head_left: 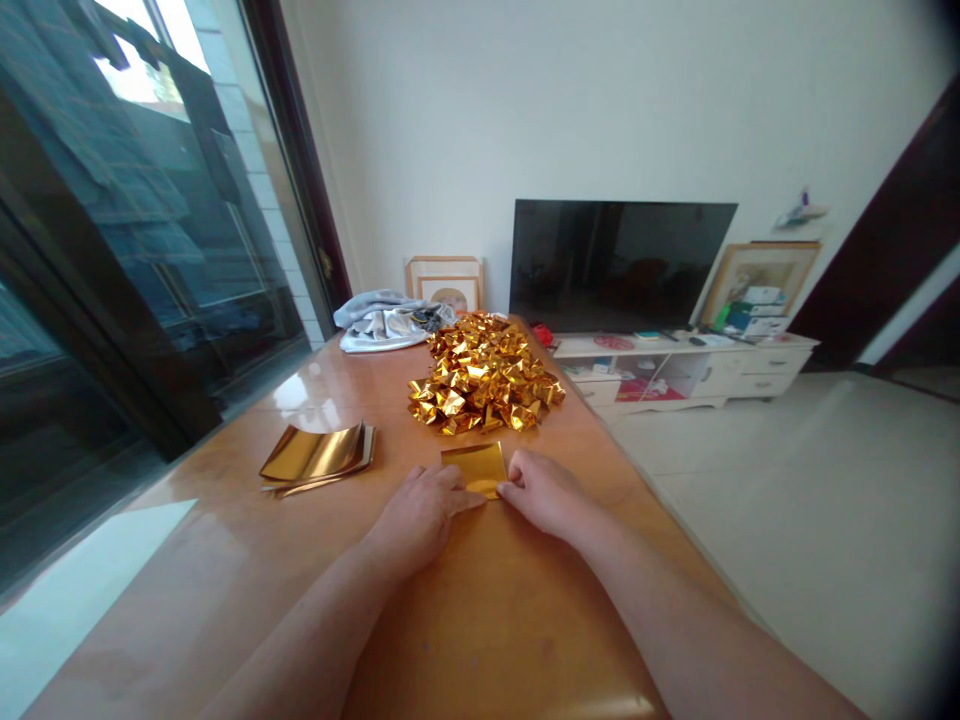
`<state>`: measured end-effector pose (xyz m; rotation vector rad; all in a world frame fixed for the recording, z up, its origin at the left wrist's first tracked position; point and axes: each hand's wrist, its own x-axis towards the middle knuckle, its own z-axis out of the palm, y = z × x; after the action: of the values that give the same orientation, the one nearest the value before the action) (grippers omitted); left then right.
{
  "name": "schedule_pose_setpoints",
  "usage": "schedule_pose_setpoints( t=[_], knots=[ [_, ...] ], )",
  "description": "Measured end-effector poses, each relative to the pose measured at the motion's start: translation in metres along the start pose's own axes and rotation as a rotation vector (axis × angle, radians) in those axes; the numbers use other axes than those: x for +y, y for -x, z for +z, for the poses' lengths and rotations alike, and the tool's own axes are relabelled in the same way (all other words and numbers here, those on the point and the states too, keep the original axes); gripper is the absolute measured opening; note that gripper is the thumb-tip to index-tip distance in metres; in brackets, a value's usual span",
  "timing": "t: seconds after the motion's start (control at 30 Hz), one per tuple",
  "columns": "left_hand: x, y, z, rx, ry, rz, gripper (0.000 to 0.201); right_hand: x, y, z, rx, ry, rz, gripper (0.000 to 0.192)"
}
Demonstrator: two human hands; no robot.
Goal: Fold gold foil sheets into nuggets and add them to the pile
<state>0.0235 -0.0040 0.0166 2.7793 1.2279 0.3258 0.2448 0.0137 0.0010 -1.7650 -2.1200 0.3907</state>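
A gold foil sheet (475,465) lies flat on the wooden table (225,560) just in front of me. My left hand (420,510) presses on its near left edge with fingers bent over the paper. My right hand (544,490) pinches its near right corner. Beyond the sheet sits a heap of several folded gold foil pieces (484,375). A stack of flat gold sheets (319,455), curled at the edges, rests to the left of my hands.
A grey cloth bundle (382,320) lies at the table's far end. A glass sliding door (135,250) runs along the left. A dark television (615,262) stands on a low white cabinet (697,370) to the right, with tiled floor beside the table.
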Motion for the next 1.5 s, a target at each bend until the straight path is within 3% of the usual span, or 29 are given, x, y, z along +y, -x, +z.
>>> schedule_pose_setpoints(
  t=[0.37, 0.6, 0.77, 1.07, 1.17, 1.27, 1.5],
  knots=[
    [-0.005, 0.000, 0.004, 0.016, 0.034, -0.023, 0.045, -0.003, 0.014, -0.018, 0.048, 0.128, -0.064, 0.010],
    [-0.003, 0.001, 0.001, 0.013, 0.010, -0.013, 0.045, -0.023, 0.038, -0.022, -0.200, 0.285, -0.275, 0.032],
    [-0.001, 0.002, -0.003, -0.003, 0.021, -0.027, 0.043, -0.023, 0.044, -0.024, -0.233, 0.369, -0.229, 0.045],
    [-0.003, 0.002, 0.001, 0.005, 0.024, -0.048, 0.044, -0.018, 0.039, -0.032, -0.194, 0.354, -0.085, 0.032],
    [-0.003, 0.001, 0.001, 0.006, 0.013, -0.031, 0.046, -0.022, 0.036, -0.032, -0.082, 0.311, -0.221, 0.034],
    [-0.002, 0.001, 0.001, 0.008, 0.010, -0.021, 0.047, -0.026, 0.037, -0.027, -0.086, 0.256, -0.402, 0.037],
    [0.000, 0.005, -0.005, 0.006, 0.007, -0.028, 0.047, -0.027, 0.041, -0.021, -0.136, 0.312, -0.409, 0.036]
  ],
)
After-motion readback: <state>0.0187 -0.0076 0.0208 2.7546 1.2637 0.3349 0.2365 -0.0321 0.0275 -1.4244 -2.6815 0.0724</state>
